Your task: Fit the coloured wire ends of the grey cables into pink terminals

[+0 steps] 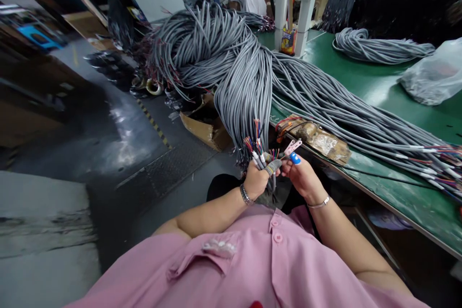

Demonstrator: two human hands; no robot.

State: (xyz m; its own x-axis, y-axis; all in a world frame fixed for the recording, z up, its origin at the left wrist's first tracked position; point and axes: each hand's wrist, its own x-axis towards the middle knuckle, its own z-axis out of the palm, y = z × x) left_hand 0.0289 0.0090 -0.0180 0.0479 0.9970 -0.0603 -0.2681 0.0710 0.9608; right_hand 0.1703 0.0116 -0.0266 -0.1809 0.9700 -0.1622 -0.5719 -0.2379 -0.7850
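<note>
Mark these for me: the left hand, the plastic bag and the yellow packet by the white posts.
Left hand [256, 179]: head view, on the back of the hand.
Plastic bag [436, 76]: head view, mid-side.
Yellow packet [288, 41]: head view, middle of its front.

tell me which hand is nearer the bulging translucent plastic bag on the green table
Right. In the picture, the right hand is below and left of the bag; the left hand, holding grey cables, is farther left.
</note>
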